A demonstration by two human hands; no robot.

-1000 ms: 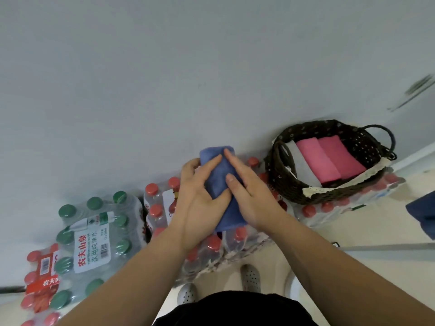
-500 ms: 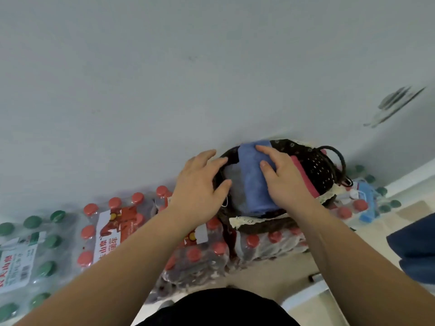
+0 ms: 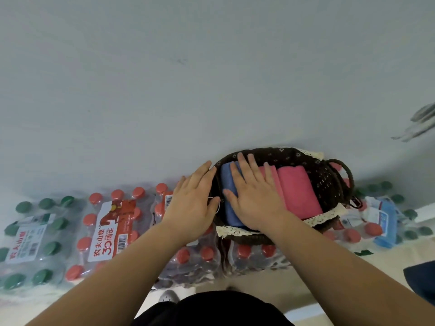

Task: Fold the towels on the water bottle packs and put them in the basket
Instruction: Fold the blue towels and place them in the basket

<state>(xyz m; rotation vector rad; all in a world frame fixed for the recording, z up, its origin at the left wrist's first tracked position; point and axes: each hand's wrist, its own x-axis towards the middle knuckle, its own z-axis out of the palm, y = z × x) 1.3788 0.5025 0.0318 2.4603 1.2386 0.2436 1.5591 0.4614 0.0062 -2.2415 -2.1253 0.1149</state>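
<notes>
I saw the right hand [image 3: 254, 198] lying flat with its fingers spread, pressing down on the folded blue towel [image 3: 230, 215], which sat inside the basket [image 3: 327, 182] under the palm and thumb. Just to the right of that hand lay two folded pink towels [image 3: 297, 194] in the same basket. The left hand [image 3: 193, 203] was open too, fingers straight, touching the basket's left rim. The basket stood on the water bottle packs [image 3: 110, 227] beneath both hands
</notes>
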